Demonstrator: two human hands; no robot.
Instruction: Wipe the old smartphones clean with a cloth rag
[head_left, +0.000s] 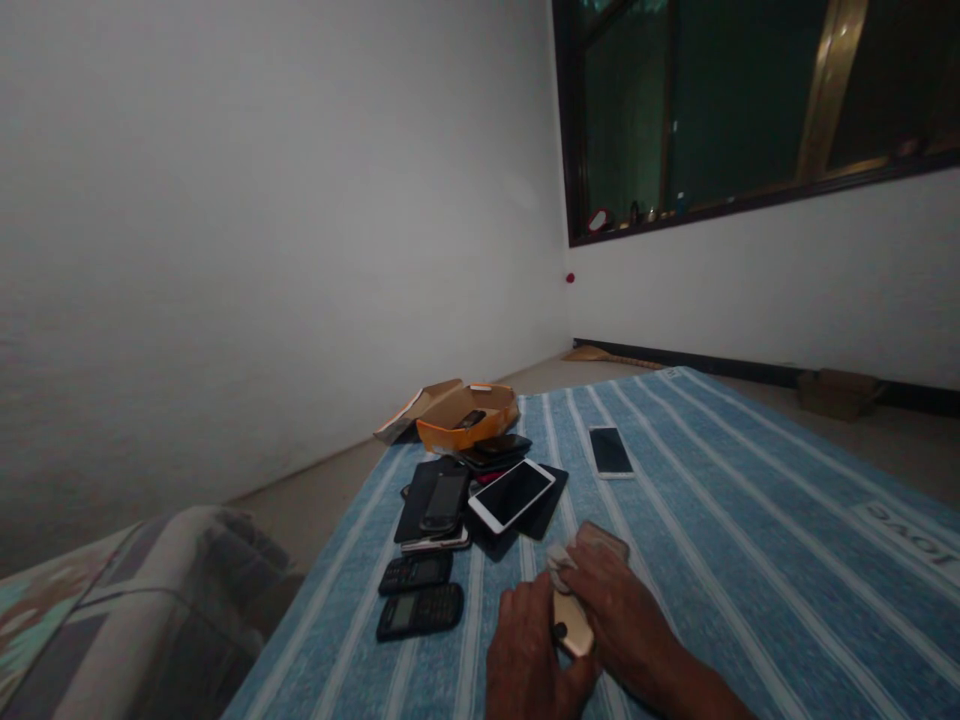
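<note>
A gold phone [574,626] with a dark round spot near its lower end is gripped in my left hand [523,642], fingers curled along its left side. My right hand [616,612] lies over the phone's upper part, its fingers closed on a crumpled white cloth [559,562] pressed against it. Just beyond the right fingers rests another phone [604,541], partly covered by that hand. Left of my hands, two black keypad phones [420,611] lie side by side. A white-framed phone [513,495] sits tilted on the pile of dark devices farther back.
An open orange box [469,428] with a small phone inside stands at the far left of the cloth-covered table [720,560]. Another white phone [611,452] lies by itself farther back. Draped fabric [172,590] is at lower left. Beyond are a wall and a window.
</note>
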